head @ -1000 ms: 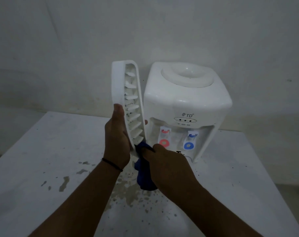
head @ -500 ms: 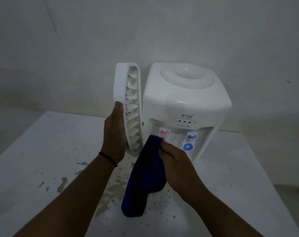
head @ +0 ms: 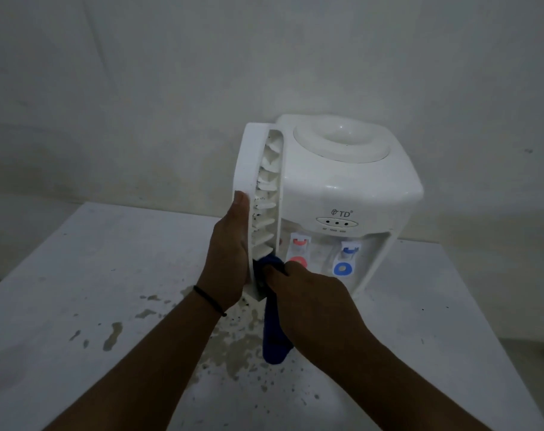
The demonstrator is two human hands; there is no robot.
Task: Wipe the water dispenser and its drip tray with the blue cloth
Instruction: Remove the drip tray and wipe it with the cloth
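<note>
The left hand (head: 230, 253) grips the tray (head: 258, 194) upright on end, just in front of the dispenser (head: 351, 188). The right hand (head: 311, 293) holds the cloth (head: 273, 334) bunched in curled fingers, pressing it into the tray's lower end above the wet table (head: 78, 259).

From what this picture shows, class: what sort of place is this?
Probably a plain utility or pantry corner: a white water dispenser stands on a wet, stained table against a bare wall.
</note>
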